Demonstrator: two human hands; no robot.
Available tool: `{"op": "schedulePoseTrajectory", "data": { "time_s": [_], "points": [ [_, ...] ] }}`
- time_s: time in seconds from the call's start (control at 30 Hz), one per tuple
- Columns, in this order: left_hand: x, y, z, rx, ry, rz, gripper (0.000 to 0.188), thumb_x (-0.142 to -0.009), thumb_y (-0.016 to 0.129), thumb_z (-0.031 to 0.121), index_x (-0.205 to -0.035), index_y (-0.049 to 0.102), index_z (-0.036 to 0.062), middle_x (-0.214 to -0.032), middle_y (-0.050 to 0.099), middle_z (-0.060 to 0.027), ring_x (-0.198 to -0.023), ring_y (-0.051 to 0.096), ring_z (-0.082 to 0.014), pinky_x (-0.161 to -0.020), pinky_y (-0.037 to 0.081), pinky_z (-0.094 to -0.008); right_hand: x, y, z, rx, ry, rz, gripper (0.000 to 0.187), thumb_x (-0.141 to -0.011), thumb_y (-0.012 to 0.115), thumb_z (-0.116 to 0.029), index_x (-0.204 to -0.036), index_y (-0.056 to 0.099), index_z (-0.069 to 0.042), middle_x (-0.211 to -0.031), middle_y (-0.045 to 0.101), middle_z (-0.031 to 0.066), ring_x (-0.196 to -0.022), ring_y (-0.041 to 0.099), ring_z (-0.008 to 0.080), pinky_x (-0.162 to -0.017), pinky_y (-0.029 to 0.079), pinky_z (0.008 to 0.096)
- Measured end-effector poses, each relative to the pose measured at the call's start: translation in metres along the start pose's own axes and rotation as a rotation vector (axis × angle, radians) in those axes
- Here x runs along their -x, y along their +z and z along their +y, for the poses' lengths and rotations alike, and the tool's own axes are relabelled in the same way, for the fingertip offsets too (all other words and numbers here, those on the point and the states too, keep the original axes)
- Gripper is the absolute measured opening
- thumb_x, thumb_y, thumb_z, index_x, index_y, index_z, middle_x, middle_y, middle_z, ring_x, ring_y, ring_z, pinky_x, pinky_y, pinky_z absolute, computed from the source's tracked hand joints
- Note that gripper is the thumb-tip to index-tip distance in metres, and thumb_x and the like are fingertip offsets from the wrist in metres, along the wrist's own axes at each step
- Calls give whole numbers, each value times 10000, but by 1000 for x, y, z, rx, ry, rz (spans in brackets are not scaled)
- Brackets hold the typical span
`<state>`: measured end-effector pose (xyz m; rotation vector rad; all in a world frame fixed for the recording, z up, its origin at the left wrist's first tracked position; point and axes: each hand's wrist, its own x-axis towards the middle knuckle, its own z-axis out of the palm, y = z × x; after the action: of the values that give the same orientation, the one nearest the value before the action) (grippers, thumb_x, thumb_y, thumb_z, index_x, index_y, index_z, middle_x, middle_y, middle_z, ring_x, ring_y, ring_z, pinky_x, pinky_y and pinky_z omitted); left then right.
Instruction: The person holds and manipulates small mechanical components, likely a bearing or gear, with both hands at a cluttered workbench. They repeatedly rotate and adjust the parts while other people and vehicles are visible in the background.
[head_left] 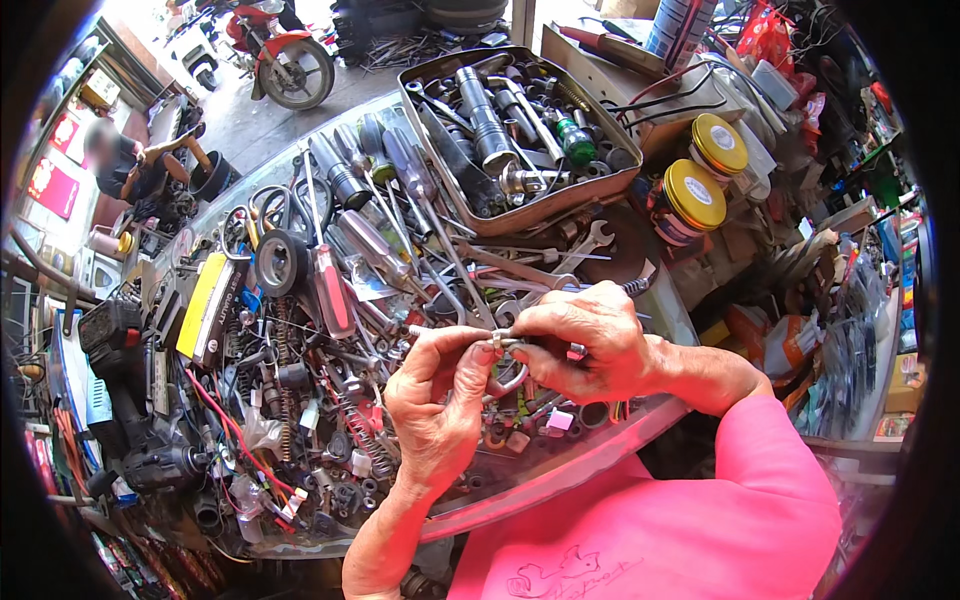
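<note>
Both of my hands meet over the near side of a cluttered workbench. A small metal fitting (498, 341) is pinched between them; its exact kind is too small to tell. My left hand (433, 415) holds it between thumb and forefinger. From the other side, my right hand (595, 345) has its fingers closed on the same piece. Just below the fingertips shows a pale curved piece (514, 384), and whether it joins the fitting I cannot tell. An open-end wrench (594, 242) lies beyond my right hand. A red-handled screwdriver (332, 290) lies to the left.
A rectangular metal tray (520, 218) full of tools stands at the back. Two yellow-lidded tubs (693, 195) are right of it. Springs (365, 440), a black power drill (150, 465) and a yellow box (203, 305) crowd the left. Beyond sit a person (140, 165) and a red motorcycle (285, 60).
</note>
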<state>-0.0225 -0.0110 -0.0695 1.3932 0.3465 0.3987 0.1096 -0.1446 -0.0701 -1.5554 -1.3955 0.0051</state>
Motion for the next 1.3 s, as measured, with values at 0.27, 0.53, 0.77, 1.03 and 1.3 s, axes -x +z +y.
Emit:
{"op": "schedulePoseTrajectory", "data": {
  "time_s": [0.27, 0.53, 0.77, 1.03, 1.3],
  "points": [
    [-1, -6, 1, 162, 7, 53, 261, -992, 487, 232, -1098, 532, -3, -889, 627, -70, -655, 600, -85, -553, 448, -196, 0, -1, -2, -7, 30, 1, 192, -742, 697, -19, -917, 621, -4, -660, 569, 79, -452, 521, 180, -405, 415, 296],
    [1, -1, -1, 0, 17, 8, 238, -967, 515, 114, -1182, 497, 11, -856, 613, -57, -614, 548, -58, -529, 438, -186, -2, 0, -2, 3, -37, -7, 223, -689, 713, 33, -892, 620, 24, -652, 597, 88, -466, 558, 173, -408, 418, 271],
    [-3, -2, -1, 69, 30, 156, 285, -1007, 426, 244, -1166, 469, 12, -827, 629, -85, -532, 576, -96, -441, 387, -179, 2, 0, 2, 5, 35, 18, 178, -744, 697, -30, -907, 628, -14, -657, 570, 80, -455, 530, 206, -405, 413, 310],
    [2, 1, -10, -88, 94, 96, 364, -866, 603, -44, -1200, 472, 17, -961, 607, -72, -758, 603, -104, -639, 524, -233, -4, 0, 2, 41, 9, -6, 162, -725, 701, -18, -867, 624, -16, -623, 581, 68, -452, 555, 187, -414, 429, 283],
    [1, 2, -12, -99, 75, 132, 374, -860, 636, -27, -1197, 475, 1, -940, 652, -116, -735, 631, -115, -589, 535, -229, 3, 3, 1, 167, -38, -19, 176, -752, 725, -137, -874, 632, -49, -645, 590, 66, -464, 569, 229, -404, 450, 323]
  ]
}}
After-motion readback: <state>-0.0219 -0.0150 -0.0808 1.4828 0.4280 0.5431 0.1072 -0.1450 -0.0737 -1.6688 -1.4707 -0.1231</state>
